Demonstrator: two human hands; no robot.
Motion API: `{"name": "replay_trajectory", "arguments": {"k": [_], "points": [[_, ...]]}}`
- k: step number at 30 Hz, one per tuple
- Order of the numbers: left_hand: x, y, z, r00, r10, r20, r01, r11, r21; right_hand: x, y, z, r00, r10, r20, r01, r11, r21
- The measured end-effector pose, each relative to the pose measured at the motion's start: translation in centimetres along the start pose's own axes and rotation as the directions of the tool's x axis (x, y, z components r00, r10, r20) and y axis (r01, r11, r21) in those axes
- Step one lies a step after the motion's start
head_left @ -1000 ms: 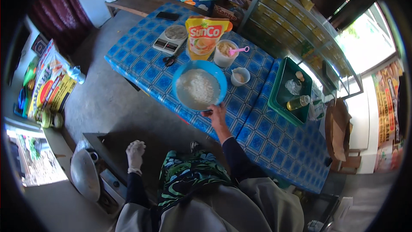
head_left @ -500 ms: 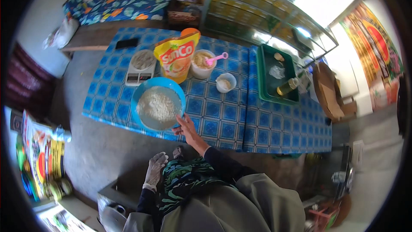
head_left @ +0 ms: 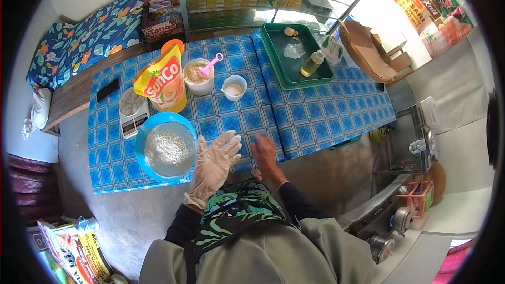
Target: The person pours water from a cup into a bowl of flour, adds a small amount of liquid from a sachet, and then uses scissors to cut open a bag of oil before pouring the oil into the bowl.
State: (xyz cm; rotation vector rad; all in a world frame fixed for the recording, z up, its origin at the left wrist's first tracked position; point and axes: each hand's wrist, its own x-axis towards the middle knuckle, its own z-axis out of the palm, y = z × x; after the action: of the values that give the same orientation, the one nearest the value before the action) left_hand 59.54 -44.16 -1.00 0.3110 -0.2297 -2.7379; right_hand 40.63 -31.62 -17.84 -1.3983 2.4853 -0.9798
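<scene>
My left hand (head_left: pixel 214 164), in a pale translucent glove, is raised palm up at the table's front edge, fingers spread and holding nothing. Just to its left stands a blue bowl (head_left: pixel 139 148) with a heap of white powder (head_left: pixel 167 146). My bare right hand (head_left: pixel 266 153) hovers at the same edge, a little to the right of the glove and away from the bowl. Motion smears its fingers, so their pose is unclear. Behind the bowl are a white scale (head_left: pixel 134 123) bearing a container of greyish stuff and an upright yellow pouch (head_left: pixel 167 87) of what looks like cooking oil.
A white tub (head_left: pixel 200 85) of light brown crumbly stuff holds a pink scoop (head_left: pixel 211 64). Nearby stand a small white cup (head_left: pixel 233 89) and a black phone (head_left: pixel 108 90). On the right, a green tray (head_left: pixel 286 79) contains a bottle of yellow liquid (head_left: pixel 312 63) and clear plastic (head_left: pixel 294 50).
My right hand has let go of the bowl's rim and moved right. The gloved left hand has come up from beside my legs to the table edge. The whole view has swung right.
</scene>
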Motion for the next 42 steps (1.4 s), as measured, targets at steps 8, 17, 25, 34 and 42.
{"name": "replay_trajectory", "arguments": {"k": [8, 17, 25, 34, 42], "points": [[-4.0, -0.3, -5.4, 0.903, 0.249, -0.351, -0.153, 0.948, 0.279, 7.1, 5.5, -2.7, 0.958, -0.253, -0.136, 0.226, 0.956, -0.186], [-7.0, -9.2, -4.7, 0.666, 0.47, -0.578, -0.443, 0.874, 0.2, 23.3, 9.5, 2.0, 0.922, -0.387, -0.028, 0.366, 0.891, -0.268], [-8.0, -13.7, -1.9, 0.483, 0.521, -0.704, -0.552, 0.805, 0.217, 28.9, 8.0, 3.5, 0.875, -0.477, 0.082, 0.453, 0.748, -0.484], [-6.4, -9.0, -6.0, 0.546, 0.515, -0.66, -0.527, 0.824, 0.208, 19.0, 4.4, -3.5, 0.948, 0.312, 0.057, -0.256, 0.648, 0.717], [-1.2, -3.9, -4.4, 0.69, 0.459, -0.56, -0.372, 0.888, 0.27, 20.8, 14.0, -13.0, 0.481, 0.866, -0.138, -0.245, 0.284, 0.927]]}}
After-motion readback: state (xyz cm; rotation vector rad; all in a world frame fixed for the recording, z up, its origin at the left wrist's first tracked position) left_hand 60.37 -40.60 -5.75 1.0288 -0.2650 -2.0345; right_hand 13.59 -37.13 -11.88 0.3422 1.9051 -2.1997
